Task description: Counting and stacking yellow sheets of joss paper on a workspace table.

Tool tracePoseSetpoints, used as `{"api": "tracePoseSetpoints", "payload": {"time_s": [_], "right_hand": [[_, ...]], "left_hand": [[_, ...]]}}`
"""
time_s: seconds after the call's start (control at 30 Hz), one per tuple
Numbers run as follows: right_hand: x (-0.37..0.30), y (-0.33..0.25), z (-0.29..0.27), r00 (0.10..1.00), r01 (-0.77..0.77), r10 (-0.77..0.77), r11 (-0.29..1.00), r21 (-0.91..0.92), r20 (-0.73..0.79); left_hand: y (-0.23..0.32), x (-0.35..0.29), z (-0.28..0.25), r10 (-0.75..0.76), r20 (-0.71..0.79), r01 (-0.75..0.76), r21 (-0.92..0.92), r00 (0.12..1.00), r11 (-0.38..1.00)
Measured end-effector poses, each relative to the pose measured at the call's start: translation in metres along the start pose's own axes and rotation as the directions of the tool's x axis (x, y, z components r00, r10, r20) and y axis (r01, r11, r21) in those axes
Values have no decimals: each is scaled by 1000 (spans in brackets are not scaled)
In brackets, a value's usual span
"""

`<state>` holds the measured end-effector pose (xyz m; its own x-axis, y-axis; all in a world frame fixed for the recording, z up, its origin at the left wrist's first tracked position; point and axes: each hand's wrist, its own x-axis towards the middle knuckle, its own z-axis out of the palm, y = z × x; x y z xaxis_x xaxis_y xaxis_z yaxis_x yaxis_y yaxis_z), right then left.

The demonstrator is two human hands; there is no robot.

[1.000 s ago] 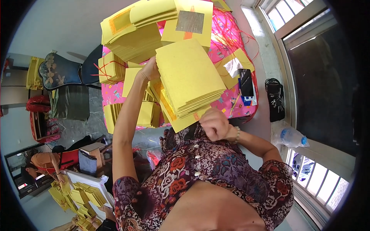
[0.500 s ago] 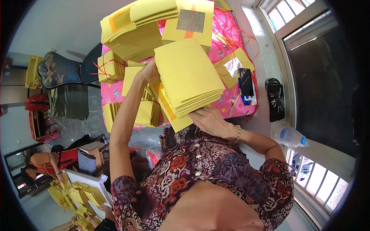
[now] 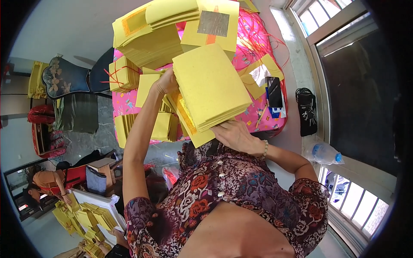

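A thick stack of folded yellow paper [image 3: 211, 84] is raised and tilted over the table, between both hands. At its left edge, my left hand [image 3: 167, 81] grips it, with most of the fingers hidden behind the sheets. From below, my right hand [image 3: 234, 135] holds the lower edge, fingertips tucked under the stack. Beneath it, partly covered, lies a yellow sheet with an orange and gold patch [image 3: 186, 112]. More small piles of folded yellow paper [image 3: 163, 127] stand to the left, close to my left forearm.
The pink patterned table cover [image 3: 254, 116] bears a tall yellow paper pile [image 3: 150, 47], a bundle tied with red string [image 3: 124, 74], loose red strings [image 3: 254, 34] and a black phone [image 3: 274, 91]. A plastic bottle [image 3: 325, 153] is by the window. Another person [image 3: 53, 178] works at the lower left.
The stack and both hands stay almost in place. Its lower edge has shifted very slightly, with the layers looking a little closer together.
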<state>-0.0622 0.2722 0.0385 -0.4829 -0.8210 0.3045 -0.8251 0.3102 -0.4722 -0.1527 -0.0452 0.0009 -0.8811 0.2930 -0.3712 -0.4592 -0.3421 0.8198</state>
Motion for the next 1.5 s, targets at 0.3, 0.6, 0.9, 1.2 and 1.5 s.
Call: {"api": "tracePoseSetpoints", "payload": {"time_s": [0.3, 0.6, 0.9, 1.2, 1.5], "right_hand": [[-33, 32, -12, 870, -2, 218, 898, 440, -443], [36, 37, -40, 675, 262, -299, 952, -160, -675], [39, 35, -61, 816, 257, -278, 960, -112, -506], [52, 26, -69, 839, 140, -40, 980, 143, -543], [46, 42, -45, 880, 154, 39, 920, 361, -474]], "left_hand": [[-7, 3, -6, 98, 110, -116, 167, 989, 979], [5, -3, -5, 21, 28, -25, 156, 999, 987], [8, -3, -1, -36, -2, 37, 39, 999, 999], [31, -15, 29, -50, -11, 50, 13, 999, 999], [23, -20, 37, 23, -108, -8, 135, 994, 991]]}}
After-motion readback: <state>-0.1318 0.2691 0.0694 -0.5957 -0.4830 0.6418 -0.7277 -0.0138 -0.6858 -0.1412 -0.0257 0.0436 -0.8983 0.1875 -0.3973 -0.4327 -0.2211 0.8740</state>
